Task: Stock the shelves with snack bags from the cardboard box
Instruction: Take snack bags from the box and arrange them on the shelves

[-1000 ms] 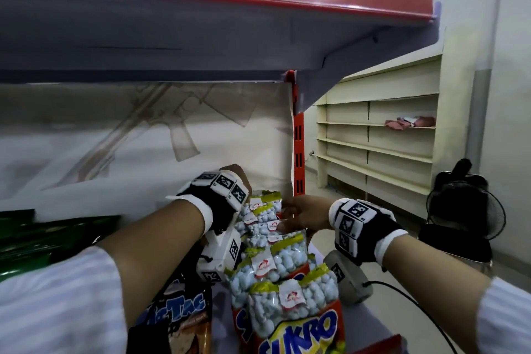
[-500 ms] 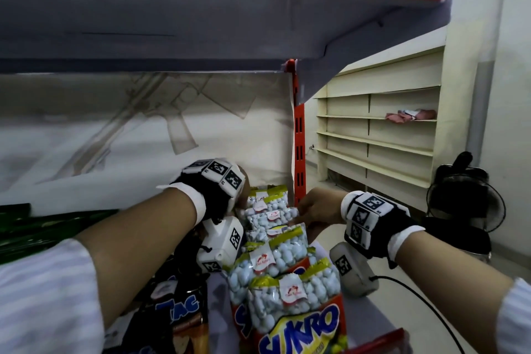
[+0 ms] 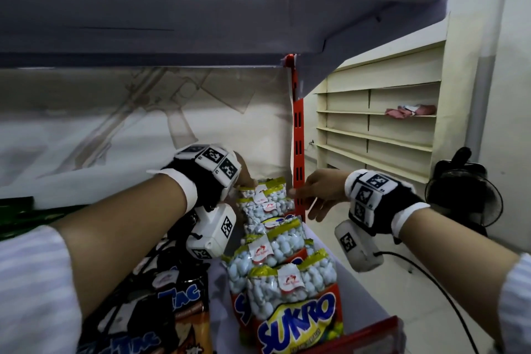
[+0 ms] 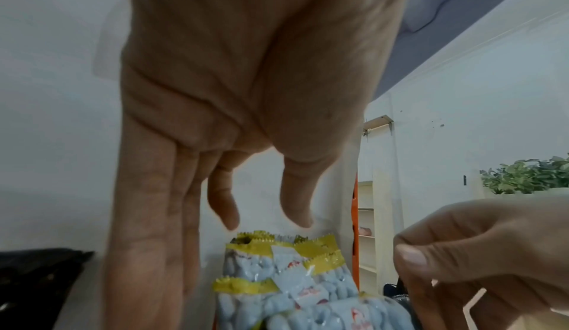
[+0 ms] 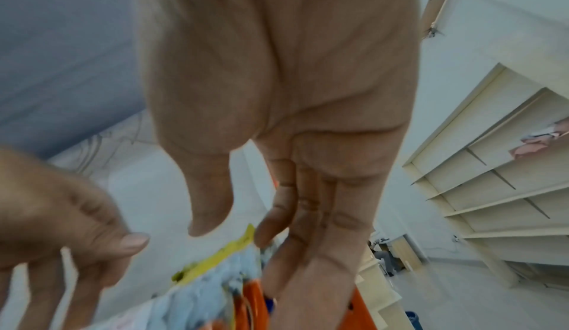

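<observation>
A row of Sukro snack bags (image 3: pixel 296 304), red and yellow with clear windows of white nuts, stands on the grey shelf (image 3: pixel 356 296), running from front to back. My left hand (image 3: pixel 244 178) is at the rearmost bag (image 3: pixel 264 190). In the left wrist view its fingers (image 4: pixel 227 213) hang relaxed just above that bag's yellow top (image 4: pixel 277 245) and hold nothing. My right hand (image 3: pixel 304 198) hovers at the right of the rear bags, by the red post. In the right wrist view its fingers (image 5: pixel 270 218) are straight beside a yellow bag top (image 5: pixel 215 257). The cardboard box is out of view.
Dark Tic Tac bags (image 3: pixel 172 310) stand left of the row, green bags (image 3: pixel 17 210) farther left. The upper shelf's underside (image 3: pixel 201 8) hangs low overhead. A red upright post (image 3: pixel 297 138) bounds the shelf on the right. Beyond stand cream shelving (image 3: pixel 379 123) and a black fan (image 3: pixel 459 195).
My right hand has drawn back to the right, off the bag tops and toward the red post. The left hand stays at the rearmost bag.
</observation>
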